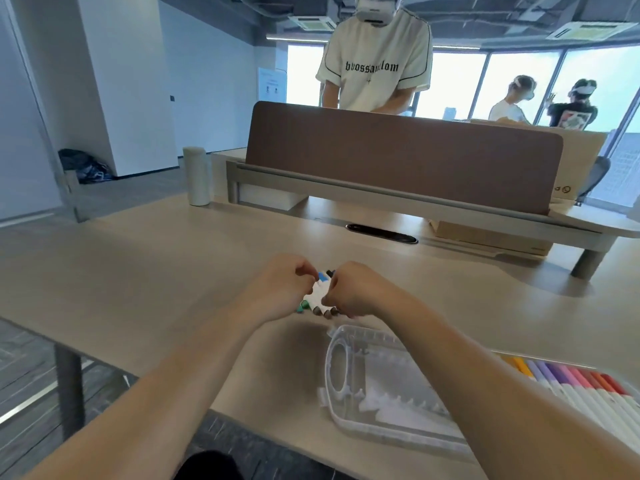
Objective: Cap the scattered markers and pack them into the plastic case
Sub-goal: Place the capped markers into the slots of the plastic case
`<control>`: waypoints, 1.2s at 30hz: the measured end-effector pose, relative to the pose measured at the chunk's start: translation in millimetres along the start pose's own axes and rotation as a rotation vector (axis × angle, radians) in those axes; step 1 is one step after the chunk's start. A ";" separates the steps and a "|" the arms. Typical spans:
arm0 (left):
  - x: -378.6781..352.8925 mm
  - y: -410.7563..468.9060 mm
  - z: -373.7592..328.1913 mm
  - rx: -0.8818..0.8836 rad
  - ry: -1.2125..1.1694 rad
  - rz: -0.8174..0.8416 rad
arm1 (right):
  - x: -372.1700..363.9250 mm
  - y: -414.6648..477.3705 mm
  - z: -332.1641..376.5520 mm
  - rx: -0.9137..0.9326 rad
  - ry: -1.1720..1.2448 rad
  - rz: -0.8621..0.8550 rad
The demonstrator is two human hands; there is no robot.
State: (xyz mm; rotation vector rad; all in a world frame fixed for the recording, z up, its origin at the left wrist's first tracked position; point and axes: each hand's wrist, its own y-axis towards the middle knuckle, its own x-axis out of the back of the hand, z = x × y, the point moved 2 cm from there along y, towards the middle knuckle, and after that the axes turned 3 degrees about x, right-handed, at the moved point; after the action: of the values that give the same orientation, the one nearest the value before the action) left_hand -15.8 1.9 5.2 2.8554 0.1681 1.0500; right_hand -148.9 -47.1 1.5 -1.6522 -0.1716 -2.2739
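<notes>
Head view: a pale desk (156, 271) in an open office, backed by a brown partition (398, 154); open desktop stretches left of the hands, and the near edge passes under the forearms. Left hand (280, 289) and right hand (356, 292), fingers curled, together grasp a bundle of markers (320, 294) at mid-desk, its long axis pointing toward the partition. The open plastic case (346, 368) lies nearer, beside the right forearm.

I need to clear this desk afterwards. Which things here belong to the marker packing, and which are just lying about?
In the job: left hand, right hand, bundle of markers held between them, clear plastic case, row of coloured markers at the right.
Lying about: grey roll, cardboard box, black bag on the floor.
</notes>
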 end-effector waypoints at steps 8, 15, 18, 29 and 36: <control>20.6 13.1 27.8 0.052 0.033 -0.005 | -12.6 42.6 14.5 -0.020 -0.050 -0.067; 16.8 25.0 29.9 0.036 0.014 0.014 | -12.4 58.7 6.2 -0.068 -0.113 -0.050; 12.4 28.8 29.1 0.027 0.018 0.023 | -11.3 62.1 1.4 -0.084 -0.133 -0.036; 2.2 31.7 30.2 0.049 0.067 0.016 | -14.9 61.0 -3.1 -0.103 -0.168 0.016; -3.2 26.9 27.1 0.060 0.050 0.045 | -13.4 52.8 0.1 -0.106 -0.191 0.017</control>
State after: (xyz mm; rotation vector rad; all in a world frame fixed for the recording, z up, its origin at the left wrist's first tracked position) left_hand 1.3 -26.6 -14.0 2.9006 0.1415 1.1446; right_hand -127.7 -94.3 -16.0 -1.9174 -0.0820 -2.1438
